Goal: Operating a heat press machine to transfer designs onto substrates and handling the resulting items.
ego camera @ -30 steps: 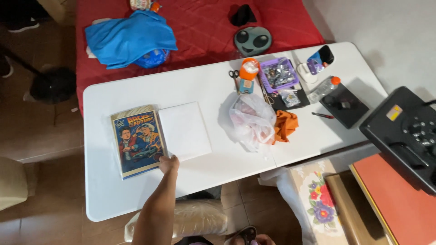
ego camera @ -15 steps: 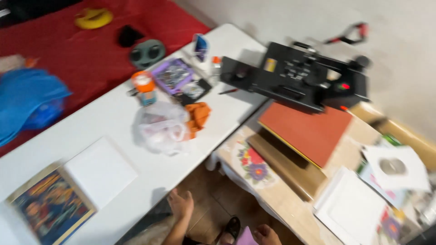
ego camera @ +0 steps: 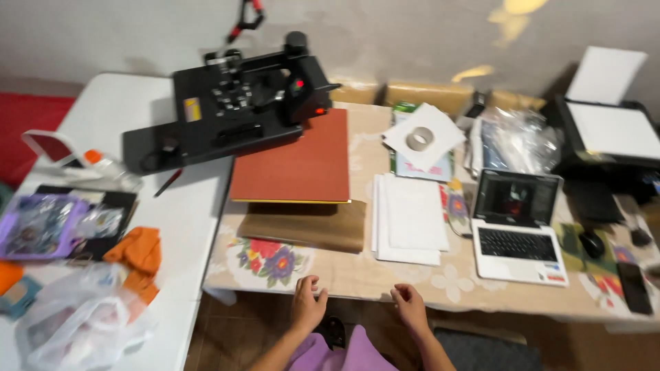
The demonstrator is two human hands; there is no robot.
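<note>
My left hand (ego camera: pixel 307 303) hovers at the near edge of a table with a floral cloth (ego camera: pixel 269 260), fingers loosely curled and holding nothing. My right hand (ego camera: pixel 410 306) hangs beside it at the same edge, also loosely curled and holding nothing. Just beyond them lie a brown sheet (ego camera: pixel 302 227) under a red-brown pad (ego camera: pixel 295 167) and a stack of white paper (ego camera: pixel 408 218). A black heat press (ego camera: pixel 234 110) stands behind the pad.
A white laptop (ego camera: pixel 515 227) is open on the right, with a mouse (ego camera: pixel 591 243), a phone (ego camera: pixel 632 286) and a printer (ego camera: pixel 610 134) past it. A tape roll (ego camera: pixel 419 138) rests on white paper. On the white table at left: a plastic bag (ego camera: pixel 79 321), orange cloth (ego camera: pixel 137 253), purple tray (ego camera: pixel 38 223).
The view has swung right, from the white table with the book and white sheet to the cloth-covered table. My left hand left the book; both hands now hang at the near edge.
</note>
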